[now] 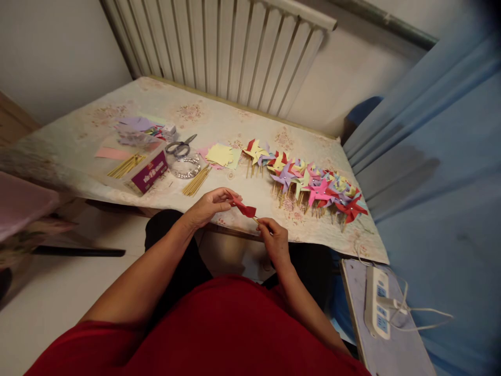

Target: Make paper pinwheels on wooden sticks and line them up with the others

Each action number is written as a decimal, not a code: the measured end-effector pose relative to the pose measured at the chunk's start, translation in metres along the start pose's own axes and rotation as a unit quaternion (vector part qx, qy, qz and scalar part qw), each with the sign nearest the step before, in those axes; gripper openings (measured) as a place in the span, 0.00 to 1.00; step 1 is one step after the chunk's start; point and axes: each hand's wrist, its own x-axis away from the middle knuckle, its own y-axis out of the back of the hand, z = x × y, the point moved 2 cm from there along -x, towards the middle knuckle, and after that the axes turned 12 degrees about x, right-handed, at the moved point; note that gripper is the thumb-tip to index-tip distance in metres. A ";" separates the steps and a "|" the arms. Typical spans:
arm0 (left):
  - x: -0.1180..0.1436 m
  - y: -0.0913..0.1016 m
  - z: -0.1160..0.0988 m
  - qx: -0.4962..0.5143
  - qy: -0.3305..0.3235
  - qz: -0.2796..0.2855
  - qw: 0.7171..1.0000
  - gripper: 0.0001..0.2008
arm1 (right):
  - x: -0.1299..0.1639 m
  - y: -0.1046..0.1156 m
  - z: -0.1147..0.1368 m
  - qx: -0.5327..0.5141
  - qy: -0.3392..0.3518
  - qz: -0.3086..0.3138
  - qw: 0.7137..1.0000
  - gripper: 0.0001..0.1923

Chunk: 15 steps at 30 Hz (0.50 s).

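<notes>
A red paper pinwheel (246, 209), seen nearly edge-on, is between my hands over the table's near edge. My left hand (213, 202) pinches the paper at its left side with thumb and fingers. At the other side, my right hand (273, 235) is closed round a thin wooden stick (255, 220) that meets the red paper. How the two are joined is too small to make out. Finished-looking pinwheels (285, 177) in several colours lie in rows on the right, sticks toward me. Loose sticks (196, 180) lie in a bundle left of my hands.
On the flowered tablecloth (188, 112) are a stack of yellow paper (219, 155), scissors (180, 145), a ring of pearl-headed pins (186, 168), a purple-and-white box (148, 169) and coloured scraps (135, 125). A power strip (378, 303) with cords rests on a stand at right.
</notes>
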 end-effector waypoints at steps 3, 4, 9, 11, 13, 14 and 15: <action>-0.003 0.005 0.009 0.025 0.008 -0.014 1.000 0.19 | -0.002 -0.003 -0.003 -0.052 -0.057 0.028 0.997 0.10; -0.003 0.008 0.013 0.043 0.009 -0.030 0.999 0.20 | -0.003 -0.004 -0.005 -0.073 -0.078 0.035 0.994 0.10; 0.002 0.013 0.043 0.162 0.057 -0.110 0.979 0.23 | -0.005 -0.010 -0.011 -0.154 -0.151 0.048 0.975 0.12; 0.006 0.009 0.054 0.179 0.080 -0.120 0.973 0.22 | -0.005 -0.012 -0.013 -0.175 -0.162 0.053 0.970 0.12; 0.008 0.004 0.063 0.180 0.099 -0.120 0.971 0.19 | -0.005 -0.014 -0.014 -0.192 -0.166 0.057 0.966 0.12; 0.008 0.000 0.066 0.181 0.106 -0.118 0.971 0.18 | -0.005 -0.015 -0.015 -0.199 -0.166 0.057 0.964 0.12; 0.008 -0.003 0.069 0.185 0.108 -0.118 0.970 0.17 | -0.005 -0.016 -0.015 -0.204 -0.167 0.057 0.963 0.12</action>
